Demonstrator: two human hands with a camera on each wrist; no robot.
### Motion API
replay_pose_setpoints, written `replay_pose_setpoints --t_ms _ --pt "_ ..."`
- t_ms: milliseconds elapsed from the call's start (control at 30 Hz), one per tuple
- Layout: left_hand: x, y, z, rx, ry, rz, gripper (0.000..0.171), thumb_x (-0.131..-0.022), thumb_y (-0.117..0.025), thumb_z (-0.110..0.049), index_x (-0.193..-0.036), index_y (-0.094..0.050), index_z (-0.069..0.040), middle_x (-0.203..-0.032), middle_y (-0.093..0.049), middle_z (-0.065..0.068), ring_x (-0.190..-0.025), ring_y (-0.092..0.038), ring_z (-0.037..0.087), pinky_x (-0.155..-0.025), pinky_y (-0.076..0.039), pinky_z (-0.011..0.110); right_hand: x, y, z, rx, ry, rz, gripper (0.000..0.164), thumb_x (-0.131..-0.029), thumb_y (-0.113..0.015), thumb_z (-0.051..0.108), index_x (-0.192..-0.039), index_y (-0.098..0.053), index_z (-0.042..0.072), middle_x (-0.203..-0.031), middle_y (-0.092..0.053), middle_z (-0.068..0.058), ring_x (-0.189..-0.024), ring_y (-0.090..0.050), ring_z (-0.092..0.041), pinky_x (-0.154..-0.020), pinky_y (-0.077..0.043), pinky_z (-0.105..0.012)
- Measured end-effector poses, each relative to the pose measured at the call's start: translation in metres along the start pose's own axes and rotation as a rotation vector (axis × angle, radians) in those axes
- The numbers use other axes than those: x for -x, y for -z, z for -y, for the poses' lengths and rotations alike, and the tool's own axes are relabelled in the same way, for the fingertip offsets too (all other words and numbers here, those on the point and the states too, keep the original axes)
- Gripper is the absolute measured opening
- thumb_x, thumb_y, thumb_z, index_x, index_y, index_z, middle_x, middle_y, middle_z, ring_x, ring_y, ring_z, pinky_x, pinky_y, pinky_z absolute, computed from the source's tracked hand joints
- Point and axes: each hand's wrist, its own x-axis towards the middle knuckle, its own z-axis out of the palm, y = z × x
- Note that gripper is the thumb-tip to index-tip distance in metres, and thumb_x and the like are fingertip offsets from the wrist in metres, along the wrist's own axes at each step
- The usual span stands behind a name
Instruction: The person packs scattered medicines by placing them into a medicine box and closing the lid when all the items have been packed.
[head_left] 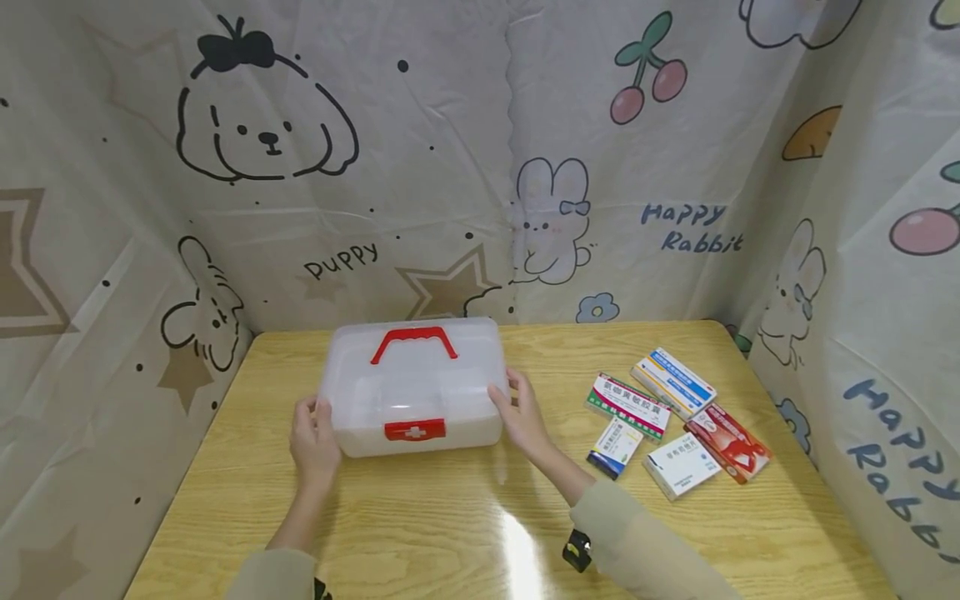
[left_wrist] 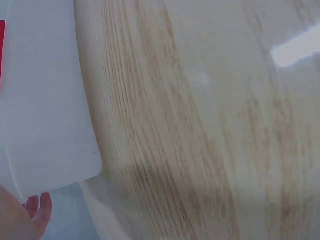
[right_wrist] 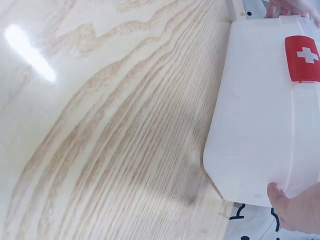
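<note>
A translucent white first-aid box [head_left: 360, 400] with its lid down stands near the table's back edge, left of centre. Its red carry handle [head_left: 414, 333] lies on the lid, and a red latch [head_left: 415, 430] with a white cross is on the front. My left hand [head_left: 313, 437] grips the left end, and my right hand [head_left: 523, 421] grips the right end. In the right wrist view, the right thumb [right_wrist: 276, 195] presses on the end wall. The left wrist view shows just part of the left hand [left_wrist: 22, 220] at the box's corner. Whether the base touches the table cannot be told.
Several medicine boxes lie on the wooden table [head_left: 420, 533] to the right: a blue-and-white one [head_left: 675, 382], a red one [head_left: 727, 442], a white one [head_left: 681, 465], a green-and-magenta one [head_left: 628, 406] and a small dark-blue-edged one [head_left: 615, 447]. Printed cloth [head_left: 450, 167] surrounds the table's back and sides.
</note>
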Motion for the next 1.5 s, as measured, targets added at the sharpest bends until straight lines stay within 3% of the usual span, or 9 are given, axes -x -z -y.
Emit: replay_pose_setpoints --t_ms 167,400,567,733,1033,1200,1300,1433,1500 --pt "0.007 0.0 -0.002 0.006 -0.02 -0.002 0.035 -0.095 -0.039 -0.021 -0.109 -0.051 0.008 -0.103 -0.055 0.026 -0.079 -0.053 0.037 -0.068 -0.039 0.044 0.008 0.006 0.003 0.007 -0.014 0.014 0.053 -0.093 -0.051 0.026 -0.135 -0.033 -0.001 -0.126 -0.043 -0.023 -0.102 -0.05 -0.034 -0.078 -0.049 -0.039" --pt "0.016 0.0 -0.003 -0.001 -0.024 0.012 0.034 -0.096 -0.039 -0.022 -0.109 -0.051 0.007 -0.103 -0.054 0.024 -0.076 -0.051 0.031 -0.064 -0.038 0.04 0.027 0.014 0.034 0.022 -0.015 0.006 0.049 -0.094 -0.049 0.018 -0.132 -0.033 -0.008 -0.122 -0.044 -0.027 -0.101 -0.05 -0.036 -0.08 -0.047 -0.041" --pt "0.023 0.0 -0.005 0.01 -0.018 0.02 0.036 -0.096 -0.038 -0.023 -0.111 -0.05 0.008 -0.104 -0.053 0.025 -0.079 -0.051 0.031 -0.067 -0.038 0.04 0.035 0.016 0.037 0.034 -0.014 -0.02 0.048 -0.093 -0.049 0.016 -0.132 -0.034 -0.008 -0.121 -0.045 -0.027 -0.099 -0.05 -0.037 -0.079 -0.047 -0.038" --pt "0.028 0.0 -0.005 0.021 -0.038 0.005 0.034 -0.095 -0.04 -0.019 -0.109 -0.05 0.009 -0.103 -0.053 0.025 -0.078 -0.049 0.027 -0.066 -0.038 0.037 0.039 0.019 0.032 0.027 -0.002 -0.024 0.048 -0.093 -0.05 0.016 -0.132 -0.035 -0.008 -0.122 -0.045 -0.027 -0.101 -0.049 -0.037 -0.08 -0.045 -0.037" --pt "0.038 0.002 -0.007 0.018 -0.044 0.005 0.031 -0.094 -0.041 -0.019 -0.11 -0.051 0.007 -0.1 -0.055 0.022 -0.077 -0.048 0.02 -0.065 -0.038 0.034 0.038 0.021 -0.003 0.052 -0.002 -0.042 0.05 -0.093 -0.051 0.024 -0.133 -0.036 0.0 -0.122 -0.047 -0.022 -0.099 -0.052 -0.032 -0.078 -0.048 -0.036" --pt "0.043 0.003 -0.009 0.023 -0.064 -0.007 0.031 -0.093 -0.042 -0.018 -0.11 -0.052 0.007 -0.104 -0.055 0.022 -0.077 -0.046 0.014 -0.066 -0.037 0.03 0.044 0.023 -0.006 0.056 0.004 -0.053 0.051 -0.092 -0.052 0.028 -0.134 -0.036 0.002 -0.122 -0.047 -0.021 -0.098 -0.052 -0.031 -0.079 -0.048 -0.036" --pt "0.045 0.003 -0.009 0.023 -0.074 -0.013 0.03 -0.093 -0.043 -0.017 -0.109 -0.052 0.007 -0.102 -0.056 0.022 -0.076 -0.045 0.012 -0.065 -0.037 0.031 0.051 0.025 0.009 0.056 0.002 -0.047 0.049 -0.092 -0.051 0.022 -0.132 -0.035 -0.002 -0.121 -0.046 -0.024 -0.097 -0.051 -0.032 -0.08 -0.047 -0.037" --pt "0.047 0.003 -0.01 0.021 -0.084 -0.023 0.029 -0.092 -0.043 -0.016 -0.108 -0.053 0.007 -0.1 -0.057 0.022 -0.075 -0.046 0.013 -0.064 -0.038 0.031 0.057 0.026 0.012 0.041 -0.01 -0.039 0.049 -0.093 -0.05 0.019 -0.134 -0.035 -0.002 -0.122 -0.045 -0.024 -0.097 -0.051 -0.033 -0.078 -0.047 -0.037" --pt "0.049 0.003 -0.011 0.021 -0.087 -0.025 0.029 -0.092 -0.043 -0.016 -0.108 -0.053 0.007 -0.1 -0.057 0.022 -0.075 -0.046 0.013 -0.064 -0.038 0.03 0.056 0.027 0.002 0.037 0.001 -0.044 0.049 -0.093 -0.051 0.021 -0.134 -0.035 0.0 -0.122 -0.046 -0.022 -0.096 -0.051 -0.031 -0.077 -0.047 -0.035"
